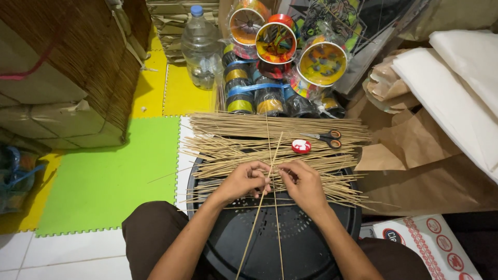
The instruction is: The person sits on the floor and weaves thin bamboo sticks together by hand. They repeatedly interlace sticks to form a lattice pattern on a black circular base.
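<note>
My left hand (244, 180) and my right hand (305, 184) meet over a round black perforated tray (290, 238) on my lap. Together they pinch two long thin bamboo sticks (270, 207) where the sticks cross, near the fingertips. The sticks run from the pile down toward my knees. A wide pile of similar bamboo sticks (270, 140) lies across the tray's far side and the floor. A small red and white thread spool (301, 146) and orange-handled scissors (327, 138) rest on that pile, just beyond my right hand.
Stacked colourful reels of string (280, 67) stand behind the sticks, beside a clear plastic bottle (199, 46). Brown paper sheets (415, 155) and white paper (456, 88) lie at the right. A wrapped bundle (67, 78) sits left on green and yellow foam mats (114, 176). A printed box (430, 243) lies lower right.
</note>
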